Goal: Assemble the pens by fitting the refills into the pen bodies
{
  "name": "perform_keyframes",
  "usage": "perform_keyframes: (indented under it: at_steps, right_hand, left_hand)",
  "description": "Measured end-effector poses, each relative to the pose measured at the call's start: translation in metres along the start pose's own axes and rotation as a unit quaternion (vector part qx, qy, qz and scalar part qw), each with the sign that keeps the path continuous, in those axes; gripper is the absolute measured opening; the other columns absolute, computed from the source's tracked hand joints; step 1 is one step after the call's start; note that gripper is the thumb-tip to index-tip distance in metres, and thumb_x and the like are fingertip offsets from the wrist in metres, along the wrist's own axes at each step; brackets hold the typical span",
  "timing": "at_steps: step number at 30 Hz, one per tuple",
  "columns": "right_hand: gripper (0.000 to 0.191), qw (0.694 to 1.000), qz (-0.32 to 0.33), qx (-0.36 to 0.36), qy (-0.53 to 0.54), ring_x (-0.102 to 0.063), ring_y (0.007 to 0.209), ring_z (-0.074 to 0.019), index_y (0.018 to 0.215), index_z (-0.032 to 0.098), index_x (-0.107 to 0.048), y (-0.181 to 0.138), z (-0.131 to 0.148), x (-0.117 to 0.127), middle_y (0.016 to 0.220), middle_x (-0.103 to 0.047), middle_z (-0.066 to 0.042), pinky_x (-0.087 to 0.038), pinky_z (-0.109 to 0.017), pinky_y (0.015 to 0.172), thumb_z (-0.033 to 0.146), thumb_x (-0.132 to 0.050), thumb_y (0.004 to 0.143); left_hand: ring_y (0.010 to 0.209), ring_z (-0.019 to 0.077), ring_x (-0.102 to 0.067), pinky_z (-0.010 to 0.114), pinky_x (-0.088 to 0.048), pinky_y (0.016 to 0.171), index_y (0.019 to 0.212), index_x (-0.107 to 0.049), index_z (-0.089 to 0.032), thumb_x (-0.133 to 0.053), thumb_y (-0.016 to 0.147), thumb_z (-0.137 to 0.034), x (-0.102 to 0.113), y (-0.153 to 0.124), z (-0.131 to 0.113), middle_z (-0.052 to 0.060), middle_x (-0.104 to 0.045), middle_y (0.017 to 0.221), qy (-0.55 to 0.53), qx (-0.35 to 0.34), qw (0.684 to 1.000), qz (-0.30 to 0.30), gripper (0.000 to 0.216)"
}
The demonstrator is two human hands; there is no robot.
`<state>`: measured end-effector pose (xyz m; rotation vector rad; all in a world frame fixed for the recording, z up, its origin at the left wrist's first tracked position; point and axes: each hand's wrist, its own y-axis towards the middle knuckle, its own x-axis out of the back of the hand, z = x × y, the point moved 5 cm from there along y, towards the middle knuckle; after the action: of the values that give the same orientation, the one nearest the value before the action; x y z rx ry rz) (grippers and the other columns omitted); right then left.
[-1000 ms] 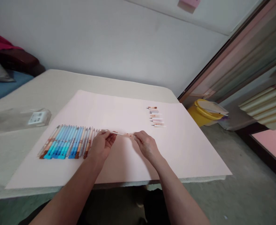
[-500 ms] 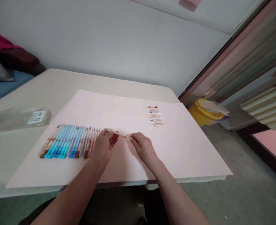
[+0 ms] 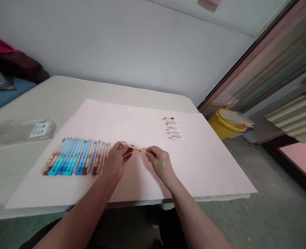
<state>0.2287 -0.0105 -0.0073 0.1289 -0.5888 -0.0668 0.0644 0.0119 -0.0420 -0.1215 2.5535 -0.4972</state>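
Note:
My left hand (image 3: pixel 118 159) and my right hand (image 3: pixel 159 162) both pinch one thin white pen (image 3: pixel 133 148) with brown marks, held just above a large pale pink sheet (image 3: pixel 132 121). The left fingers grip its left end, the right fingers its right end. A row of several blue, brown and clear pens (image 3: pixel 76 156) lies on the sheet just left of my left hand. Farther back on the right sits a small column of several short pen parts (image 3: pixel 173 128).
The sheet covers a beige table (image 3: pixel 64 88). A clear plastic bag with a white label (image 3: pixel 23 130) lies at the table's left. A yellow bucket (image 3: pixel 224 125) stands on the floor beyond the right edge. Cushions and a blue surface are at far left.
My hands have drawn closer together along the pen, the right hand sliding left. The pen now tilts slightly, its left end raised.

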Motion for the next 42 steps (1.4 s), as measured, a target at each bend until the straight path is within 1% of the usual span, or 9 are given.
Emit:
perform_keyframes:
  at_steps: [7,15,18,21,25,29,32,37,42]
  right_hand:
    - [0.009,0.991,0.019,-0.075,0.108,-0.051,0.056,-0.0119,0.07,0.019,-0.064,0.002,-0.007,-0.003,0.056,-0.055,0.003,-0.038,-0.024,0.055,0.022,-0.056,0.073]
    - [0.016,0.923,0.065,-0.21,0.316,-0.047,0.044,-0.0077,0.077,0.015,-0.065,0.001,-0.018,-0.016,0.06,-0.062,0.0,-0.036,-0.022,0.048,0.025,-0.065,0.064]
    - [0.016,0.954,0.048,-0.161,0.249,-0.05,0.049,-0.0101,0.08,0.016,-0.067,0.001,-0.015,-0.017,0.058,-0.06,0.001,-0.041,-0.024,0.053,0.028,-0.061,0.07]
    - [0.02,0.993,0.014,-0.061,0.095,-0.056,0.063,-0.0145,0.09,0.02,-0.069,-0.001,-0.004,-0.016,0.071,-0.064,-0.002,-0.043,-0.027,0.063,0.027,-0.059,0.074]
    - [0.018,0.999,-0.003,0.025,-0.025,-0.055,0.072,-0.0158,0.092,0.021,-0.066,-0.006,0.008,-0.019,0.081,-0.063,-0.004,-0.04,-0.027,0.067,0.024,-0.053,0.08]
    - [0.025,0.992,0.072,-0.071,0.071,-0.044,0.05,-0.0109,0.075,0.019,-0.062,-0.005,-0.001,-0.026,0.057,-0.053,0.002,-0.032,-0.022,0.049,0.033,-0.045,0.086]
    - [0.025,0.988,0.074,-0.098,0.095,-0.039,0.047,-0.0093,0.066,0.018,-0.059,-0.004,-0.001,-0.024,0.052,-0.047,0.004,-0.028,-0.022,0.046,0.032,-0.048,0.084]
    - [0.021,0.994,0.041,-0.065,0.079,-0.044,0.053,-0.009,0.065,0.018,-0.059,-0.006,0.011,-0.021,0.057,-0.052,0.003,-0.032,-0.021,0.053,0.027,-0.049,0.082]
    - [0.023,0.957,0.12,-0.157,0.211,-0.038,0.042,-0.0071,0.07,0.017,-0.061,-0.01,0.006,-0.038,0.055,-0.053,0.003,-0.026,-0.022,0.042,0.034,-0.05,0.081]
  left_hand:
    - [0.082,0.0146,-0.061,0.029,-0.043,0.076,0.083,-0.053,-0.02,-0.065,0.071,-0.028,-0.003,-0.001,-0.002,0.002,-0.066,0.085,0.021,-0.025,0.999,0.015,0.019]
    - [0.081,0.0142,-0.06,0.03,-0.043,0.077,0.082,-0.053,-0.02,-0.064,0.072,-0.03,-0.004,-0.002,-0.005,0.002,-0.065,0.084,0.039,-0.038,0.998,0.031,0.018]
    - [0.081,0.0144,-0.06,0.031,-0.043,0.077,0.081,-0.053,-0.02,-0.063,0.072,-0.028,-0.001,-0.001,-0.005,0.002,-0.065,0.083,0.047,-0.046,0.998,0.001,0.017]
    - [0.08,0.0141,-0.06,0.03,-0.043,0.077,0.078,-0.053,-0.019,-0.064,0.071,-0.027,0.002,-0.001,-0.006,0.002,-0.064,0.083,0.041,-0.045,0.998,-0.03,0.015]
    - [0.08,0.0139,-0.06,0.029,-0.043,0.077,0.079,-0.053,-0.019,-0.063,0.072,-0.028,-0.001,-0.002,-0.009,0.002,-0.065,0.084,0.035,-0.04,0.999,0.008,0.015]
    - [0.079,0.0142,-0.061,0.03,-0.043,0.077,0.086,-0.054,-0.02,-0.062,0.074,-0.029,-0.006,-0.002,-0.012,0.003,-0.067,0.085,0.028,-0.037,0.997,0.058,0.016]
    - [0.081,0.0149,-0.062,0.03,-0.043,0.077,0.089,-0.054,-0.021,-0.062,0.074,-0.029,-0.007,-0.002,-0.012,0.004,-0.068,0.087,0.023,-0.026,0.997,0.067,0.018]
    - [0.078,0.0139,-0.061,0.03,-0.045,0.076,0.083,-0.056,-0.018,-0.065,0.073,-0.034,-0.006,-0.002,-0.013,0.006,-0.068,0.086,0.023,-0.027,0.999,0.034,0.021]
    - [0.081,0.017,-0.063,0.034,-0.046,0.08,0.09,-0.058,-0.015,-0.066,0.072,-0.026,-0.003,0.001,-0.014,0.008,-0.069,0.082,-0.005,-0.029,1.0,0.012,0.023]
